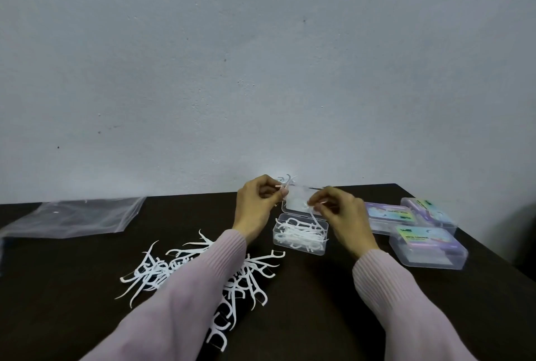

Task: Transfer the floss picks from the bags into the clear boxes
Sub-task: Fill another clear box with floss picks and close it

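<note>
An open clear box (300,237) sits mid-table with several white floss picks inside, its lid (295,201) tipped up behind it. My left hand (256,206) pinches a few floss picks (287,182) above the lid's far left corner. Just over the box, my right hand (340,212) holds one floss pick (313,217) that points down into it. A loose pile of floss picks (179,266) lies on the dark table (319,302) under and around my left forearm. An empty clear plastic bag (75,217) lies flat at the far left.
Three closed clear boxes with purple labels (388,217) (429,211) (426,246) are grouped at the right, close to the table's right edge. A pale grey wall rises right behind the table's far edge.
</note>
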Demonstrator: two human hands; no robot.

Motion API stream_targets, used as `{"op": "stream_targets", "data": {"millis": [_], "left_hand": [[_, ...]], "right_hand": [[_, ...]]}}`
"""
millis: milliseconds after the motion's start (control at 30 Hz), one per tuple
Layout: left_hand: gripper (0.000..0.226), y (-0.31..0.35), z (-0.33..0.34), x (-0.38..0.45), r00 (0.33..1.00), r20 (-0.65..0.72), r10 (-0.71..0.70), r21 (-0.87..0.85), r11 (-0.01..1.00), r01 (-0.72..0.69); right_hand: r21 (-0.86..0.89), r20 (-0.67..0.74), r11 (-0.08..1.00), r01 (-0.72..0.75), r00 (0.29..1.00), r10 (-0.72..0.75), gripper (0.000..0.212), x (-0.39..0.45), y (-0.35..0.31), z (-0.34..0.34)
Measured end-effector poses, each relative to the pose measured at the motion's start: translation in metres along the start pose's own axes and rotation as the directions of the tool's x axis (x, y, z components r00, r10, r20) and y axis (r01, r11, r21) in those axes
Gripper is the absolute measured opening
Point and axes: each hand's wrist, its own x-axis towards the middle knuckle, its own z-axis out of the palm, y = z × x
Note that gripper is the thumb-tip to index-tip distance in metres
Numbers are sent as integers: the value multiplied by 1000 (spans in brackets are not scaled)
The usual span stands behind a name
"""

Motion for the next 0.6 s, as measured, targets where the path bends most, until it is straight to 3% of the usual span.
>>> {"op": "stream_targets", "data": {"millis": [167,333,600], "left_hand": [[9,-2,2,-4,995,80,65,100,992,-72],[10,-5,5,-8,956,261,137,318,923,-219],[44,-5,-2,-5,914,404,-27,250,965,-82]], "right_hand": [[199,-173,978,-65,980,100,9,4,-1,-11],[164,-160,973,-165,968,191,13,3,7,-1],[154,-104,964,-216,967,233,19,2,8,2]]}}
